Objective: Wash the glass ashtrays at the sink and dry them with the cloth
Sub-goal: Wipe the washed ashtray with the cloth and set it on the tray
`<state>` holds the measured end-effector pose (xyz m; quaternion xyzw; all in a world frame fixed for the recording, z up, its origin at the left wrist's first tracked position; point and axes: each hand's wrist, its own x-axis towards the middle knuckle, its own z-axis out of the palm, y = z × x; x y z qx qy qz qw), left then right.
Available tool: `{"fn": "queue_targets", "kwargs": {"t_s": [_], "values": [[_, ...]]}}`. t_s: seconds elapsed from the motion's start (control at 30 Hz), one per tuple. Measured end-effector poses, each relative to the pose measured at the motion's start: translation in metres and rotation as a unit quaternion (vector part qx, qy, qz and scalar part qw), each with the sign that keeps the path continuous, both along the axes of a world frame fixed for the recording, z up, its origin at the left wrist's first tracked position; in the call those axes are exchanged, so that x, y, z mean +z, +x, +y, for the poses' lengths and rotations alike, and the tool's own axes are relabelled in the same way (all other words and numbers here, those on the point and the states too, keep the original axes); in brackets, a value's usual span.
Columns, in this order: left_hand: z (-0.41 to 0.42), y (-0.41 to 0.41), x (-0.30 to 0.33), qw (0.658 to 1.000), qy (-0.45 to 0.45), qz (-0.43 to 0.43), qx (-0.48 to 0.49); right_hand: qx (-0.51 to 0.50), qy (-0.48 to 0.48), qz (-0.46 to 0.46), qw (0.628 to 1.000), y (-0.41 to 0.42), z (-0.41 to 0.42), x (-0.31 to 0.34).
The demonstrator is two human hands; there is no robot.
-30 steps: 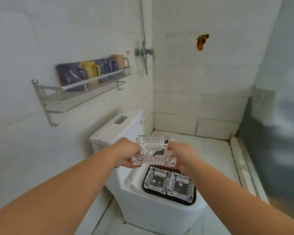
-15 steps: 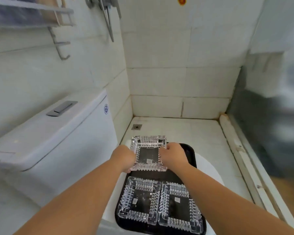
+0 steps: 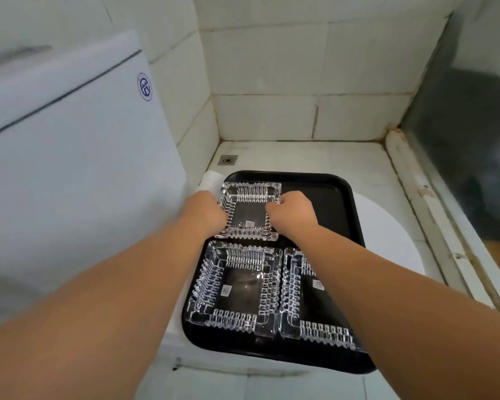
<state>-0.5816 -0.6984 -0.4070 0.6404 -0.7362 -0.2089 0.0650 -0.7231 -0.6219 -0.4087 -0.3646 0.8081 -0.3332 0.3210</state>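
light: I read even, soft, bright; source not visible
glare: small glints on glass ashtrays (image 3: 243, 287)
blur: toilet tank (image 3: 70, 134) and right edge smeared
distortion: wide-angle bend, forearms stretched at bottom

left hand (image 3: 207, 210) + right hand (image 3: 292, 210) grip far ashtray (image 3: 248, 213) | black tray (image 3: 341, 215) on toilet lid (image 3: 387, 241) | 2 near ashtrays: left (image 3: 237, 287), right (image 3: 303, 307) | cistern (image 3: 70, 140) far left

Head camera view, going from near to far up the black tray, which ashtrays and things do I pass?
Near pair of ashtrays side by side → held ashtray, gripped by left hand and right hand → tray's far rim → floor drain.
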Motion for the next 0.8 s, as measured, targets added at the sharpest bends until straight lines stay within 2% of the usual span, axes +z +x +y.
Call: {"fn": "queue_targets", "kwargs": {"t_s": [0.27, 0.4, 0.5, 0.6, 0.67, 0.8], "values": [[0.002, -0.003, -0.005, 1.0, -0.023, 0.0, -0.008, 0.006, 0.014, 0.001, 1.0, -0.001, 0.001, -0.006], [0.008, 0.009, 0.013, 0.999, -0.003, 0.052, -0.013, 0.03, 0.029, -0.001, 0.999, -0.006, 0.005, 0.01], [0.012, 0.03, 0.05, 0.989, 0.049, 0.135, 0.02, 0.017, 0.003, -0.045, 0.999, -0.007, 0.012, 0.04], [0.029, 0.058, 0.1, 0.96, 0.115, 0.242, 0.08, 0.023, 0.026, -0.165, 0.986, 0.006, 0.033, 0.083], [0.051, 0.08, 0.134, 0.945, 0.132, 0.278, 0.106, 0.043, 0.037, -0.211, 0.976, 0.018, 0.057, 0.117], [0.109, 0.13, 0.21, 0.926, 0.13, 0.32, 0.15, 0.081, 0.029, -0.236, 0.968, 0.045, 0.105, 0.184]]}}
